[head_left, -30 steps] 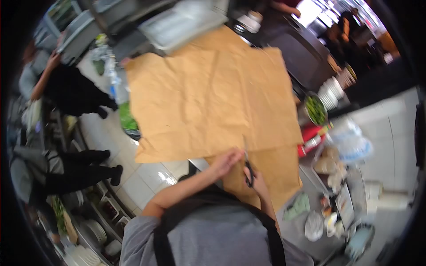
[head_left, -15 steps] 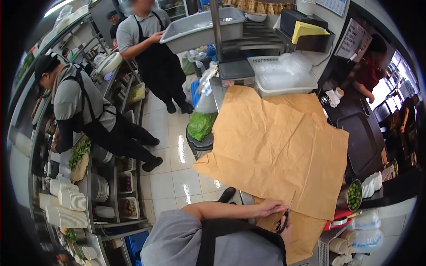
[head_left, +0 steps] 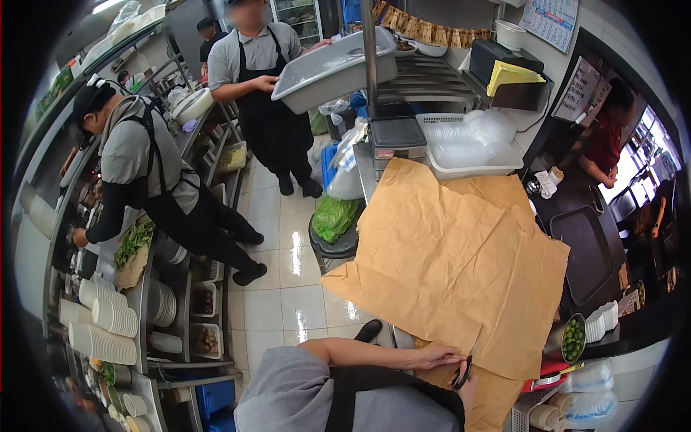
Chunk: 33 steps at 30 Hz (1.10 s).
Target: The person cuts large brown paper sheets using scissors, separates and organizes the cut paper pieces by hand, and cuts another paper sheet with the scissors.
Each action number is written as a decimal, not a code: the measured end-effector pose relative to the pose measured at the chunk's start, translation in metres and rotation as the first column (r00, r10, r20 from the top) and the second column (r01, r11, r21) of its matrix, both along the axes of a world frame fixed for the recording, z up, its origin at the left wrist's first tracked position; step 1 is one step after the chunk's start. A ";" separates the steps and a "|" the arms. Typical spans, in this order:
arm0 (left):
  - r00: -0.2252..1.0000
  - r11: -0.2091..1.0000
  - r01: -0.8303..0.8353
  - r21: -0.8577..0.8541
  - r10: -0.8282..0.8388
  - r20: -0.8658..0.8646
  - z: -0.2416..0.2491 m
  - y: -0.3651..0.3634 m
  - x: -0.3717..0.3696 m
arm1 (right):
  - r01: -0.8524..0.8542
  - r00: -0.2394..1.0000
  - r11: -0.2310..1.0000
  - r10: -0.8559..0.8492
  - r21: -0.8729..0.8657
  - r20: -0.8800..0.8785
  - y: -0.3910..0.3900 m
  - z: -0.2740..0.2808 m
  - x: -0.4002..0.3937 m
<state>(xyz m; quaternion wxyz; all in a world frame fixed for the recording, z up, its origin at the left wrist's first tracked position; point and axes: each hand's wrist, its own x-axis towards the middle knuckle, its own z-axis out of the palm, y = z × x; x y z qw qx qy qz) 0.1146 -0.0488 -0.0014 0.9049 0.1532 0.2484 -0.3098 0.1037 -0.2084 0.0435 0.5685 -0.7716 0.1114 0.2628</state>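
Observation:
A large sheet of creased brown paper [head_left: 453, 259] is spread over the counter before me. My right hand [head_left: 468, 392] is closed around the black handles of a pair of scissors [head_left: 463, 373], whose thin blades point away from me at the paper's near edge. Just left of the blades, my left hand [head_left: 440, 355] pinches that edge with its fingers together. More brown paper [head_left: 493, 389] lies below, under my right hand. How far the blades are apart is too small to tell.
A white basket of clear plastic containers [head_left: 471, 144] stands beyond the paper, beside a dark-lidded box [head_left: 397, 133]. A bowl of green limes [head_left: 574, 338] is at right. Lettuce [head_left: 335, 219] rests on a stool at left. One co-worker carries a grey tub [head_left: 335, 72]; another works at the left shelves.
My view has tilted slightly, so the scene sits lower. Both hands stay at the paper's near edge with the scissors. The co-worker's grey tub has tipped a little.

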 end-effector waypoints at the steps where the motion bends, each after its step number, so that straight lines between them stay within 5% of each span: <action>1: 1.000 1.000 -0.001 0.014 0.001 0.009 0.001 0.000 0.000 | 0.007 1.000 1.000 -0.007 -0.004 0.014 0.001 0.002 -0.001; 21: 0.995 0.999 0.008 0.043 -0.013 0.096 -0.020 -0.004 -0.003 | 0.079 0.996 0.993 -0.076 -0.083 0.041 0.009 0.005 0.001; 30: 0.996 0.996 -0.042 -0.079 0.047 0.069 -0.018 -0.007 -0.006 | 0.012 1.000 0.998 -0.012 -0.066 -0.006 0.010 0.015 0.003; 33: 0.984 0.967 0.129 0.220 -0.152 0.094 0.000 -0.003 -0.009 | -0.010 1.000 0.999 0.010 -0.039 -0.015 0.010 0.019 0.004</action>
